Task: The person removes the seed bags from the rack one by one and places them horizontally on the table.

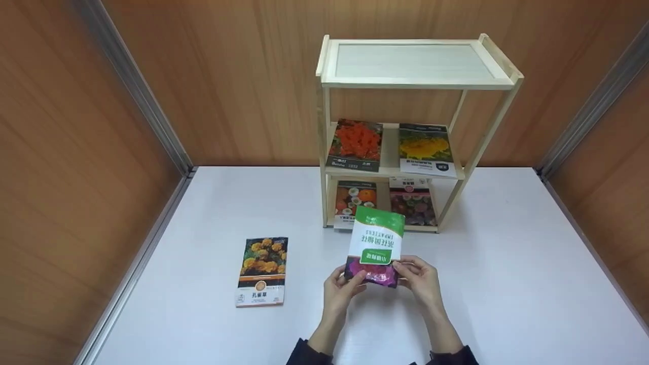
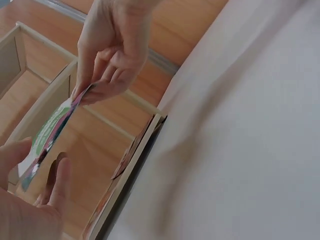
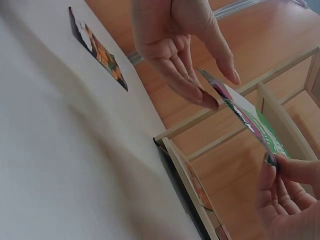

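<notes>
Broadly, wooden walls (image 1: 243,101) enclose a white table (image 1: 532,284), with a pale rack (image 1: 416,85) at the far side, right of centre. Its middle shelf bears a red-flower packet (image 1: 356,144), left, and a yellow-flower packet (image 1: 425,147), right; below lie an orange-and-white packet (image 1: 350,197) and a pink-flower packet (image 1: 413,205). An orange-flower packet (image 1: 262,271) lies on the table, left of the rack and nearer. A green-topped packet (image 1: 375,246) is held above the table before the rack, partly blocking sight of the orange-and-white packet. The right hand (image 1: 423,281) pinches its near right edge; the left hand (image 1: 338,294) has thumb and fingers apart around its left edge, contact being hard to judge.
</notes>
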{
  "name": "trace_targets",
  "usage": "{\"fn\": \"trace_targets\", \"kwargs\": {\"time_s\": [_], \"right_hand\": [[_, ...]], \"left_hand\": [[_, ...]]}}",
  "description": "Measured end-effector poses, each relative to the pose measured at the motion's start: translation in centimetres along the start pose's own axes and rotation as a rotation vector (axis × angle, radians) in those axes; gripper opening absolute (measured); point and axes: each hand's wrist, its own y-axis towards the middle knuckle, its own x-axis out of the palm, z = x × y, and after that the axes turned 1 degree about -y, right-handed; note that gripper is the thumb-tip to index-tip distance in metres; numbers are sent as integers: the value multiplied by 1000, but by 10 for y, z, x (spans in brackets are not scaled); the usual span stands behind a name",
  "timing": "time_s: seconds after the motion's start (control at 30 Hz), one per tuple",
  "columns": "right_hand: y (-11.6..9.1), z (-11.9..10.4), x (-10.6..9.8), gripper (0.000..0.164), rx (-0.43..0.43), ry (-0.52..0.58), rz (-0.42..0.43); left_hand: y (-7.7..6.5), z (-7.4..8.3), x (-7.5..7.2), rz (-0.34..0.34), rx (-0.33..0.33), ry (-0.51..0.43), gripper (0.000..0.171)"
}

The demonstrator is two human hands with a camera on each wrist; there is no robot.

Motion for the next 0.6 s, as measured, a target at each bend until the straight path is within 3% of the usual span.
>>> {"fn": "trace_targets", "kwargs": {"time_s": [0.13,0.27,0.37,0.53,0.6], "right_hand": [[10,21,2,23,-58,53,-18],[7,22,8,24,-72,87,-18],[-4,9,14,23,-67,95,2],[-16,-7,19,23,2,75,16],[-17,-11,18,24,48,55,2]], "left_hand": [[3,-34,11,9,4,-95,56],[-8,-21,27,70,24,-173,51],[-14,-13,35,117,44,-202,49],[5,-57,27,117,100,-233,43],[7,-60,23,93,118,-225,41]]}}
